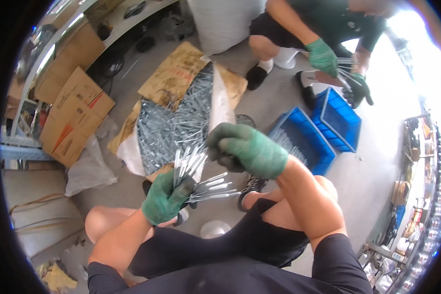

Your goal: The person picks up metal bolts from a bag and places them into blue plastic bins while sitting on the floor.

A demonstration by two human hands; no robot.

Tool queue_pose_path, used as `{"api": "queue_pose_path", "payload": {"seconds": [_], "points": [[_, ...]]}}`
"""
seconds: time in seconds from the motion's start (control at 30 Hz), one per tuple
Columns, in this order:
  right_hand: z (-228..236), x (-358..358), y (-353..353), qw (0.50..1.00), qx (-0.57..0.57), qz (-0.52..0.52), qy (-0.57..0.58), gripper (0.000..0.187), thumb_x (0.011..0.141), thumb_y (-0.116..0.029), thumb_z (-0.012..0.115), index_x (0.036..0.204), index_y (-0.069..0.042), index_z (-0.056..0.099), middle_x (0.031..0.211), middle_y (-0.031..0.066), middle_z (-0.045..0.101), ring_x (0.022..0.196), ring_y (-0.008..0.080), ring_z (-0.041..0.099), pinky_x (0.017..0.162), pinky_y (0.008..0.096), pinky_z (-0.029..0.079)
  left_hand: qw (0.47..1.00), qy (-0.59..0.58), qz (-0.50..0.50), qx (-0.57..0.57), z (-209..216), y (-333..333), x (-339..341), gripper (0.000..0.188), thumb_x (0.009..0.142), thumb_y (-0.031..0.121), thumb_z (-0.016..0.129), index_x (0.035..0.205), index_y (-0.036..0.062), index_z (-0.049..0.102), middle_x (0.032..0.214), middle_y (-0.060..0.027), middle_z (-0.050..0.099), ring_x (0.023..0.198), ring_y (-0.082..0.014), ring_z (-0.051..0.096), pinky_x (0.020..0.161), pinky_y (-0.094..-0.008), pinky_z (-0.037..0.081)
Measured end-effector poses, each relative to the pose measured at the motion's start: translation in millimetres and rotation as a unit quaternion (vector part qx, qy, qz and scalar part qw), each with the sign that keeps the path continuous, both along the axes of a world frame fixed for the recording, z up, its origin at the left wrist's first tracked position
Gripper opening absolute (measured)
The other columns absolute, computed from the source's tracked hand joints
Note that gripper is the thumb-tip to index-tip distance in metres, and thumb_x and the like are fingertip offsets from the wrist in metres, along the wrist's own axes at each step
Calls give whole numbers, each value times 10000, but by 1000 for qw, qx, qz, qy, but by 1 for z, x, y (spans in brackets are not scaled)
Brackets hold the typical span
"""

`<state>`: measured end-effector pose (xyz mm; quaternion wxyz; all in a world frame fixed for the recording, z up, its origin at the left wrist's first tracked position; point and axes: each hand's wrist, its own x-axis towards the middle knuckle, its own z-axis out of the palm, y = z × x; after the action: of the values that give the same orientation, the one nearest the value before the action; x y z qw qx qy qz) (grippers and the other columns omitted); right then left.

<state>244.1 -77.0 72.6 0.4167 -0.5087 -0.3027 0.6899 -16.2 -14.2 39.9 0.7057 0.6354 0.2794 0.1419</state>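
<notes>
My left hand [165, 197], in a green glove with a dark palm side, is closed around a fanned bunch of thin silvery metal rods [211, 187]. My right hand [250, 149], gloved the same way, is just above and right of the bunch with its fingers curled in. Whether anything is between those fingers is hidden. Beyond my hands, a large heap of similar metal rods [169, 132] lies in a torn-open package with stained brown cardboard flaps [174, 73] and white lining.
A blue crate [323, 164] with some rods stands right of my right hand, beside a second blue crate [353, 142]. At the far right, a crouching person's gloved hands [323, 58] hold rods. A cardboard box [76, 117] and plastic bag [90, 169] are left; a white sack [223, 24] stands behind.
</notes>
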Motion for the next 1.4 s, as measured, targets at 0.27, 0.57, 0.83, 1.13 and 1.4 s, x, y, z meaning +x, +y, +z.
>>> {"api": "queue_pose_path", "payload": {"seconds": [0.27,0.57,0.83,1.13,1.4], "points": [[10,-5,0,1000,22,8,-9,211,1012,-80,488,1175,-8,600,870,33,643,655,73,538,569,237,459,994,12,-7,108,-9,-1,-4,203,1022,174,609,923,1,647,761,-50,634,683,-146,563,626,-324,465],[10,-5,-4,998,62,-4,12,202,969,-147,630,1107,-7,672,824,17,633,639,66,518,570,227,447,991,9,42,127,-10,-1,2,303,1034,285,565,993,-8,630,749,2,593,646,-91,517,547,-298,418],[13,-9,-3,994,56,-41,89,239,935,-156,678,1127,-15,682,841,-6,624,649,51,512,565,206,424,990,23,36,138,-2,6,2,253,1034,206,518,1014,-17,635,744,12,581,644,-78,504,545,-281,404],[13,-11,0,993,43,-22,112,209,908,-118,674,1094,-24,683,863,35,670,614,53,523,536,197,426,985,30,28,169,-9,5,-1,195,1002,156,573,895,3,632,696,-19,566,627,-111,500,545,-311,399],[1,-17,-5,987,47,13,156,207,901,-153,654,1084,-56,652,788,-38,537,595,45,443,504,206,358,984,33,-44,172,-9,8,-8,138,987,129,621,999,6,682,765,-56,657,659,-190,610,629,-344,497]]}}
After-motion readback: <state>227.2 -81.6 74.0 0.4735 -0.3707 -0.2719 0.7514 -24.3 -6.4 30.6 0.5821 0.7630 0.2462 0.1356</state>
